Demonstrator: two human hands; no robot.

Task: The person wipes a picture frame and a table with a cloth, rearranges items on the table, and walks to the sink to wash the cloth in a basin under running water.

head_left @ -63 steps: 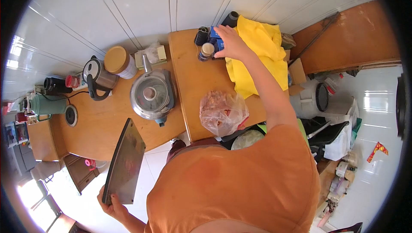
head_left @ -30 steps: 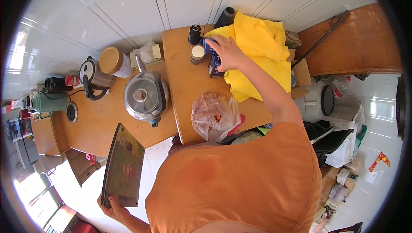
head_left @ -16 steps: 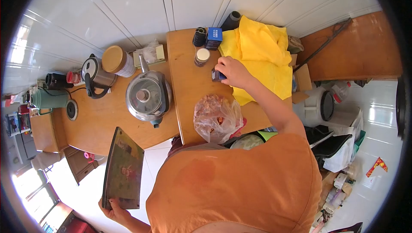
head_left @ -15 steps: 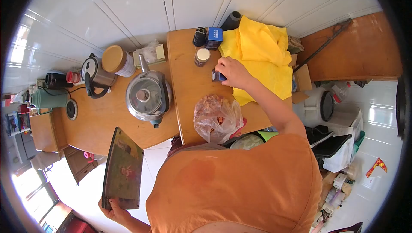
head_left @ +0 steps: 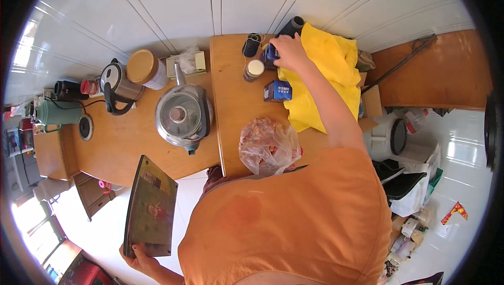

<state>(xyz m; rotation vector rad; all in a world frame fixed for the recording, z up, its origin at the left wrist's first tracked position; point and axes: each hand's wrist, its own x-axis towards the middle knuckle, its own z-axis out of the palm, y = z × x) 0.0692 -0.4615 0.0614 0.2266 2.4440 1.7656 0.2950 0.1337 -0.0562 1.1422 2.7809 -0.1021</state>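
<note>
My left hand (head_left: 139, 260) grips the lower edge of a flat, dark-framed picture panel (head_left: 153, 214), held upright off the table's near edge. At the back of the table, my right hand (head_left: 291, 52) has its fingers closed around the top of a small blue box (head_left: 269, 58), mostly hidden by them. A second blue box (head_left: 278, 91) stands nearer to me. Beside the gripped box are a white-lidded jar (head_left: 254, 69) and a black spool of cord (head_left: 251, 47). A yellow cloth (head_left: 331, 56) lies under my right forearm.
A clear plastic bag with reddish pieces (head_left: 268, 148) sits near the front edge. Leftward are a glass-lidded pot (head_left: 181, 114), a tan-lidded tub (head_left: 147, 69) and a metal kettle (head_left: 119, 88). A dark cylinder (head_left: 294, 24) stands by the wall.
My right hand has left the nearer blue box and moved back to the other blue box, which it now grips. My left hand keeps the panel in about the same place.
</note>
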